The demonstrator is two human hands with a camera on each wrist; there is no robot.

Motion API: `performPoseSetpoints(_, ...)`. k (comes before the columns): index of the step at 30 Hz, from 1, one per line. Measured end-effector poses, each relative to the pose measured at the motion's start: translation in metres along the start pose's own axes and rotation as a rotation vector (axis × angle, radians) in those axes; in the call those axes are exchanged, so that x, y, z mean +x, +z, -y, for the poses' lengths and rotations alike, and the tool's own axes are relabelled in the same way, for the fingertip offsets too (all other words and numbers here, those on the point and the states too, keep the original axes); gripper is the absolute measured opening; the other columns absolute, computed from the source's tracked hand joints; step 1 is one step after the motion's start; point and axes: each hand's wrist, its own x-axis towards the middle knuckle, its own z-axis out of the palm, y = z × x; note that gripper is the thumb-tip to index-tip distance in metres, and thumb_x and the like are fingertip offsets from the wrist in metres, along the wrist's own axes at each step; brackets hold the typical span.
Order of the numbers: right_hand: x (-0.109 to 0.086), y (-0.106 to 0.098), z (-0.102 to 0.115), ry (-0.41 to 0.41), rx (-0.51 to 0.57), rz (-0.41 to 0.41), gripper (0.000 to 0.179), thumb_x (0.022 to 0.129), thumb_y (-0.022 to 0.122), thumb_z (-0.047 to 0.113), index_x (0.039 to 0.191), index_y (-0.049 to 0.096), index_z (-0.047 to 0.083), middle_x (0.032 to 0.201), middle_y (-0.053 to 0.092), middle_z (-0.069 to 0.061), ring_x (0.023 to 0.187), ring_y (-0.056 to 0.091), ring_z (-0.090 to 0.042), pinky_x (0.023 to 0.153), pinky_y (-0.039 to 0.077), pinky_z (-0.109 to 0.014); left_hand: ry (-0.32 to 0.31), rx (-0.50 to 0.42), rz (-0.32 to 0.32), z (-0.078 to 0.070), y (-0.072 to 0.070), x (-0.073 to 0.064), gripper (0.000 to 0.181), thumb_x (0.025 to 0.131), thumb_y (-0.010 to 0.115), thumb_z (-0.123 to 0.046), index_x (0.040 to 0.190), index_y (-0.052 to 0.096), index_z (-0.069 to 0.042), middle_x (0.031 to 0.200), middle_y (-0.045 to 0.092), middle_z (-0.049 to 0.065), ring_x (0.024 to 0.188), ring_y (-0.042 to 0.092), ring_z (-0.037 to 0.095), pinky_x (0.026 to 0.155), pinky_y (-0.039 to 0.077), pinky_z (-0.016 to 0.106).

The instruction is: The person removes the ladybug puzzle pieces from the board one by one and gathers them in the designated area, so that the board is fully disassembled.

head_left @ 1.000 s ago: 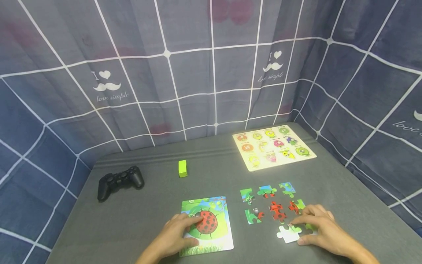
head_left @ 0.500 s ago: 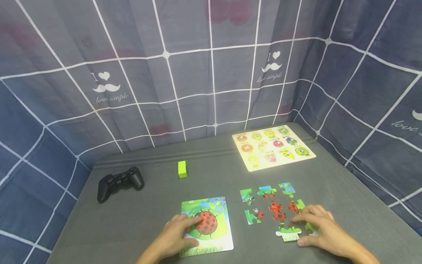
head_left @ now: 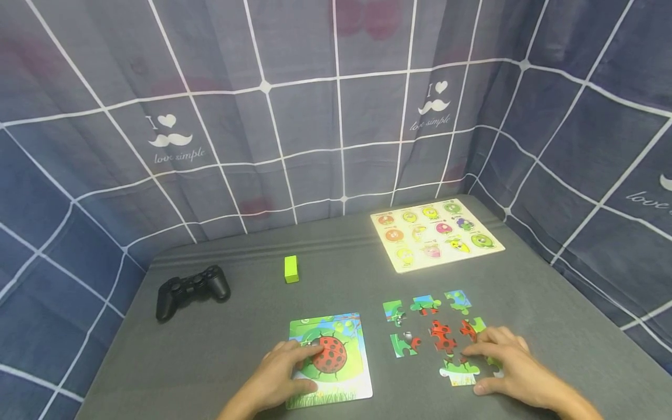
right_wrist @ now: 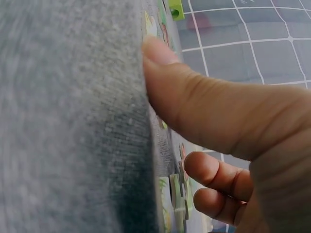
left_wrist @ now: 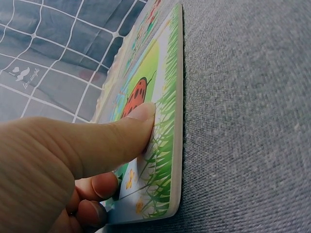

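Note:
In the head view my left hand (head_left: 280,370) rests on a square ladybug picture board (head_left: 349,373), index finger across the printed ladybug and thumb lower down. The left wrist view shows the thumb (left_wrist: 131,131) flat on the board's face. My right hand (head_left: 511,364) lies at the right side of a jigsaw piece (head_left: 459,373) with grass and flowers, which lies print up. Its thumb and index finger are spread near that piece's right corners; whether they touch it, I cannot tell. Another green piece (head_left: 493,361) is partly hidden under this hand.
Several ladybug jigsaw pieces (head_left: 442,336) lie in loose rows with small gaps. Behind them is a fruit picture board (head_left: 420,233). A green block (head_left: 291,269) and a black game controller (head_left: 192,291) sit to the left. A checked curtain (head_left: 310,128) surrounds the grey table.
The lower middle piece looked white and tilted a second ago; it has come down flatter, with its printed face showing. Both hands have stayed nearly in place.

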Motion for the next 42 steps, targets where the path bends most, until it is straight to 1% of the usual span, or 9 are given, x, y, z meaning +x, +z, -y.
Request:
performPoseSetpoints(6,-0.001,0.001,-0.002,-0.018,0.014,0.003,0.050,0.053,0.088,0.040,0.099,0.070,0.038,0.099,0.049,0.021,0.102,0.034,0.007,0.082,0.015,-0.016,-0.006,-0.013,0.010,0.000,0.000,0.000,0.061,0.074,0.081,-0.038,0.131,0.064,-0.028,0.082,0.047,-0.013,0.081,0.036,0.000,0.071,0.030,0.025)
performPoseSetpoints(16,0.000,-0.001,-0.001,-0.054,-0.012,0.030,0.047,0.058,0.088,0.034,0.101,0.071,0.036,0.103,0.050,0.019,0.103,0.035,0.006,0.081,0.016,-0.015,0.006,0.001,-0.004,0.001,0.000,0.000,0.061,0.074,0.081,-0.038,0.131,0.064,-0.027,0.082,0.047,-0.014,0.081,0.036,-0.001,0.071,0.031,0.025)
performPoseSetpoints(21,0.003,-0.002,-0.002,-0.073,-0.022,0.067,0.044,0.062,0.087,0.033,0.104,0.071,0.034,0.105,0.050,0.018,0.104,0.034,0.004,0.081,0.017,-0.016,0.007,-0.004,-0.003,0.001,0.000,0.000,0.061,0.074,0.081,-0.038,0.131,0.064,-0.027,0.081,0.046,-0.013,0.080,0.035,0.000,0.071,0.030,0.025)
performPoseSetpoints(24,0.003,-0.004,-0.001,-0.065,-0.025,0.083,0.043,0.063,0.086,0.034,0.103,0.071,0.034,0.105,0.050,0.017,0.104,0.034,0.004,0.080,0.017,-0.016,0.007,-0.007,-0.002,0.001,0.000,-0.001,0.061,0.073,0.081,-0.037,0.131,0.064,-0.027,0.081,0.046,-0.013,0.081,0.035,-0.001,0.071,0.030,0.025)
performPoseSetpoints(32,-0.001,-0.004,0.003,-0.085,-0.051,0.045,0.047,0.058,0.087,0.030,0.102,0.071,0.033,0.102,0.048,0.019,0.103,0.035,0.003,0.081,0.016,-0.016,0.010,-0.015,-0.001,0.000,0.001,0.000,0.061,0.073,0.082,-0.036,0.131,0.064,-0.026,0.082,0.046,-0.013,0.081,0.036,-0.001,0.071,0.030,0.025)
performPoseSetpoints(34,-0.001,-0.004,0.004,-0.085,-0.050,0.038,0.049,0.058,0.088,0.029,0.104,0.071,0.033,0.102,0.048,0.020,0.102,0.035,0.003,0.081,0.016,-0.015,0.014,-0.015,0.000,0.000,0.002,0.000,0.060,0.074,0.082,-0.036,0.130,0.064,-0.026,0.082,0.047,-0.014,0.081,0.036,-0.001,0.071,0.030,0.025)
performPoseSetpoints(37,0.008,-0.004,0.013,-0.101,-0.026,0.023,0.054,0.060,0.087,0.031,0.112,0.069,0.031,0.102,0.050,0.019,0.102,0.036,0.004,0.083,0.017,-0.016,0.018,-0.008,0.001,0.001,0.001,0.001,0.060,0.073,0.081,-0.037,0.130,0.064,-0.026,0.082,0.047,-0.014,0.081,0.036,-0.001,0.072,0.030,0.025)
performPoseSetpoints(40,0.032,0.003,0.035,-0.142,0.013,0.017,0.056,0.065,0.085,0.035,0.118,0.068,0.027,0.100,0.053,0.018,0.099,0.038,0.004,0.083,0.022,-0.017,0.017,0.000,0.001,0.002,0.001,0.001,0.061,0.073,0.081,-0.038,0.130,0.064,-0.027,0.082,0.046,-0.014,0.081,0.036,-0.001,0.071,0.030,0.025)
performPoseSetpoints(42,0.050,0.014,0.056,-0.170,0.035,0.041,0.052,0.070,0.082,0.040,0.117,0.069,0.024,0.098,0.052,0.016,0.096,0.039,0.003,0.082,0.026,-0.019,0.017,-0.001,0.005,0.003,0.001,0.001,0.061,0.073,0.081,-0.039,0.130,0.064,-0.027,0.082,0.046,-0.014,0.081,0.036,0.000,0.071,0.030,0.025)
